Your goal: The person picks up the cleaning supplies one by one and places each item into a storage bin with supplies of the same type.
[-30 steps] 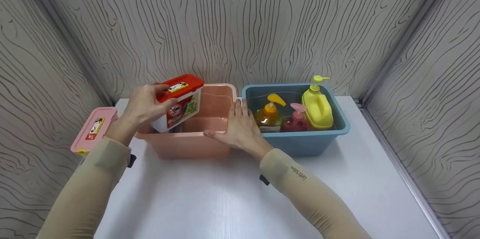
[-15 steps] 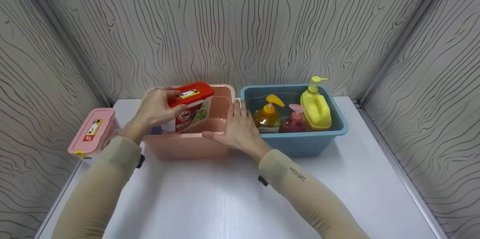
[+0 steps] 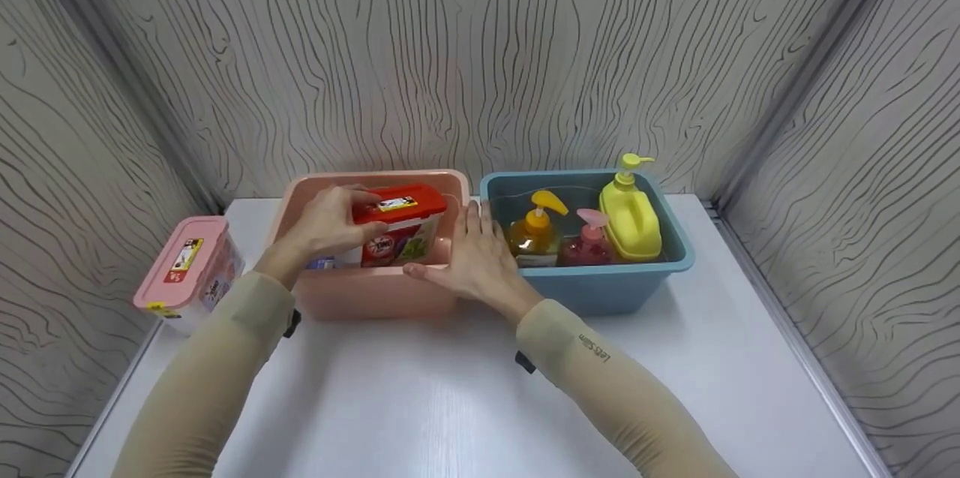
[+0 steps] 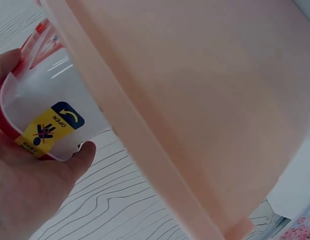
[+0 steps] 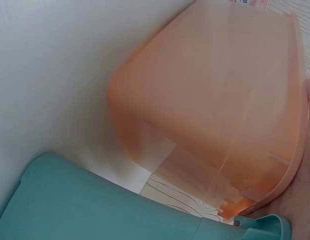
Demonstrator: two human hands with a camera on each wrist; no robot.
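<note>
Our left grip (image 3: 328, 223) holds the box (image 3: 401, 244) by its lid (image 3: 427, 197), perhaps to clear the bin (image 3: 375, 295); our straight-fingered right grip (image 3: 480, 258) apparently steadies it at four o'clock.

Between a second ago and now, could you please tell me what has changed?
The left hand, still gripping the red-lidded tub, has moved it down and rightward, deeper into the salmon bin. The right hand stays on that bin; the blue bin, pump bottles and pink-lidded tub stayed put.

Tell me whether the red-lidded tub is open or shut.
Shut: the red lid covers the top of the tub, and the left hand grips it.
</note>
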